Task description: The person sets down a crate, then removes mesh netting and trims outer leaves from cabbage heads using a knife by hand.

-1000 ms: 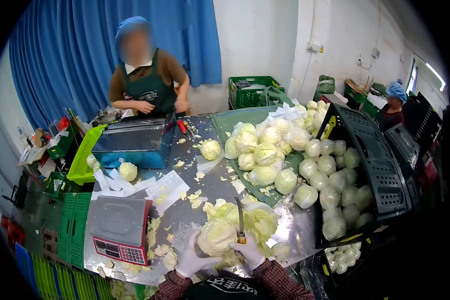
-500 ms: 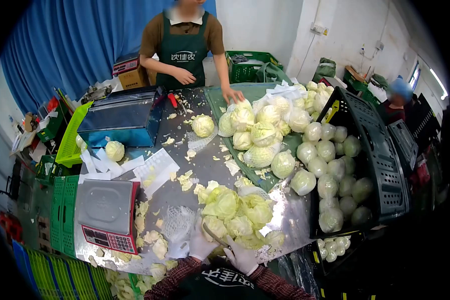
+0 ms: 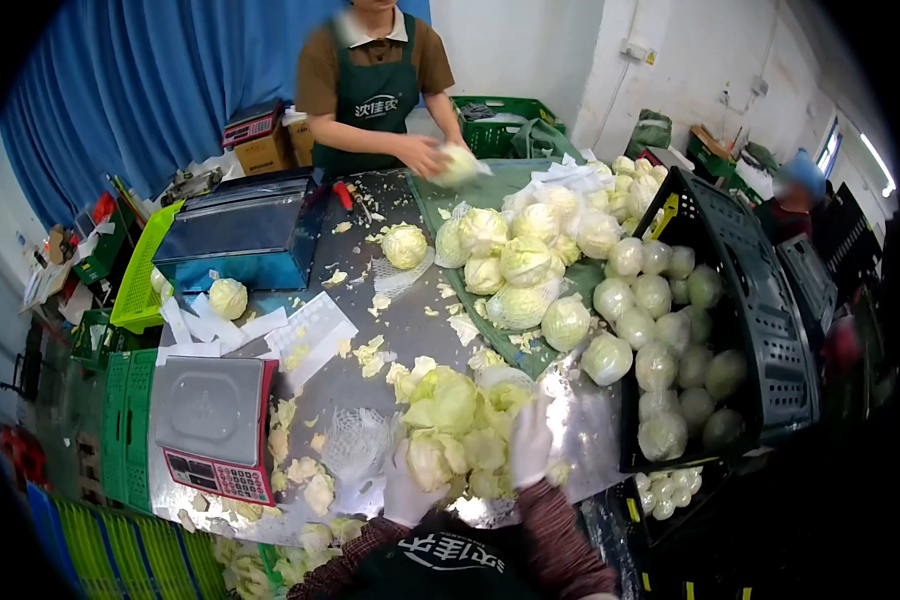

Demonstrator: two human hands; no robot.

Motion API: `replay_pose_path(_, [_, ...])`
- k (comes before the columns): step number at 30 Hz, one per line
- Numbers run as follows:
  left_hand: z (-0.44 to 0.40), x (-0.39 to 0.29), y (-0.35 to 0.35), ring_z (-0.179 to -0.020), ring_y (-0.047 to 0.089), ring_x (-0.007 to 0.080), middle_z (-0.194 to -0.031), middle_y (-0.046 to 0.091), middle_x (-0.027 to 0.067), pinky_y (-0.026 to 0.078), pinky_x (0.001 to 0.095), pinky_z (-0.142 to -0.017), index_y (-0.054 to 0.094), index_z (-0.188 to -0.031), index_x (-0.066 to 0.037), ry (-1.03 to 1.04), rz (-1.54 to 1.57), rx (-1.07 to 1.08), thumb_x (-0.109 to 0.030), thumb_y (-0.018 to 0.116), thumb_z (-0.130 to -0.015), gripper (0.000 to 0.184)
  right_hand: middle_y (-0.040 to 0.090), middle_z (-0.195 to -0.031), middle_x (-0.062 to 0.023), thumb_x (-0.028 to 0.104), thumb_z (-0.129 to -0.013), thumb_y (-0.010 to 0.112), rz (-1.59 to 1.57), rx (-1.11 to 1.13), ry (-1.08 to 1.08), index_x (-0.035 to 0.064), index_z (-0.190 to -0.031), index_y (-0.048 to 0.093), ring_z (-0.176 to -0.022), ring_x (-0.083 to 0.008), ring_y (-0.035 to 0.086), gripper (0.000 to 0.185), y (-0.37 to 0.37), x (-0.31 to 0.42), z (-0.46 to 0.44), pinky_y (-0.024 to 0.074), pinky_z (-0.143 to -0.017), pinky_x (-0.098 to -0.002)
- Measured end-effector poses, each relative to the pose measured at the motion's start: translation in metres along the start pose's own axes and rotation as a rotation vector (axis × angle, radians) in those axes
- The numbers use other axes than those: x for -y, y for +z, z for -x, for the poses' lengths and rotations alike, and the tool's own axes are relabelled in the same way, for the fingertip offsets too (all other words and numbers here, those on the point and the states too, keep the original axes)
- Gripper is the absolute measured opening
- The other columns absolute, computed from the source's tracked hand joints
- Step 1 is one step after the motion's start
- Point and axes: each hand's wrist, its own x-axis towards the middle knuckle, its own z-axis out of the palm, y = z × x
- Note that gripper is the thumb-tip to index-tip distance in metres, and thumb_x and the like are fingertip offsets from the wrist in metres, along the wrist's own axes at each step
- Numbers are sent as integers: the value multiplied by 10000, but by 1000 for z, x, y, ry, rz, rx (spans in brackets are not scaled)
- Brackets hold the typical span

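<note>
My left hand (image 3: 407,492), in a white glove, curves around the lower left side of a pale cabbage head (image 3: 436,459) at the front of the metal table. On the right of the pile, my right hand (image 3: 532,440), also gloved, has its fingers stretched forward against loose cabbage leaves (image 3: 495,425). It is slightly blurred. More leafy cabbage (image 3: 435,400) lies just beyond the held head. A white foam net (image 3: 355,450) rests left of my left hand.
A red-rimmed scale (image 3: 215,425) stands on the left. Netted and wrapped cabbages (image 3: 530,262) crowd the green cloth; a black crate (image 3: 770,320) holds wrapped ones on the right. Across the table (image 3: 425,335), strewn with scraps, a co-worker's hands (image 3: 425,155) hold a blurred cabbage.
My right hand has moved right and forward, from the near edge to the pile's right side. The curved grey tool between my hands is out of sight. The co-worker has lifted a cabbage.
</note>
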Motion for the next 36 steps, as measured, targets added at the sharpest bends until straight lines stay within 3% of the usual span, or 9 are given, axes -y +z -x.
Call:
replay_pose_path(1, [0,10,2,-1203,431,395,-1284,415,259,370,441,-1025,284,-1372,57,13,41,-2,-300,880,-526,1094,610,-820,-161,247,-901,561,-50,28,174,33,-1384,393,-694,-273,620,554,-17,17,-10,495,-617,-387])
replay_pose_path(7, [-8,23,-4,-1192,436,404,-1284,421,272,391,441,-1012,284,-1370,45,141,122,-45,-286,865,-558,1052,609,-836,-135,254,-795,677,316,-4,-502,41,-1337,462,-699,-225,597,622,13,33,43,480,-621,-333])
replay_pose_path(12, [-3,-8,-68,-1191,491,354,-1290,470,220,420,410,-1017,305,-1372,27,12,366,84,-219,850,-601,975,621,-820,-89,174,-730,688,-257,270,72,15,-1079,605,-743,-192,593,393,-6,37,21,465,-663,-287])
replay_pose_path(14, [-3,6,-83,-1165,541,347,-1288,507,208,461,454,-995,316,-1392,-4,-275,1132,232,-135,816,-594,951,616,-808,-42,102,-723,662,-482,73,-77,0,-1002,611,-716,-137,567,301,-15,36,2,456,-641,-272])
replay_pose_path(18, [-4,5,-112,-1282,426,357,-1396,421,180,348,534,-1083,336,-1406,-58,-139,1600,429,-415,708,-720,859,611,-847,-32,61,-729,644,-696,165,94,7,-978,602,-707,-91,535,258,-52,27,-43,449,-611,-217])
replay_pose_path(21, [-18,28,-94,-1273,430,375,-1403,402,201,342,520,-1088,327,-1420,-72,-138,891,116,-460,742,-614,986,604,-1009,-57,146,-724,734,-183,176,-260,31,-1072,605,-696,-119,562,389,-50,31,-43,461,-607,-217])
replay_pose_path(24, [-11,10,-117,-1254,448,381,-1400,397,210,359,515,-1076,323,-1427,-100,-280,2152,339,-477,758,-600,1008,542,-1211,-69,290,-681,825,-425,389,-289,76,-1250,547,-734,-151,613,669,-59,93,2,476,-591,-236])
replay_pose_path(26, [-20,-13,-131,-1289,411,348,-1407,390,193,322,551,-1083,365,-1388,-49,53,1495,451,-537,636,-736,858,511,-1258,-73,499,-702,760,-198,462,-684,118,-1277,533,-742,-152,618,727,-60,134,21,506,-632,-266])
replay_pose_path(36, [-9,20,-100,-1181,538,292,-1335,493,170,447,430,-1003,342,-1408,-38,-378,1535,584,-430,694,-746,847,637,-986,-9,278,-835,674,-218,659,-670,89,-974,597,-620,-143,623,247,-20,134,32,479,-557,-273])
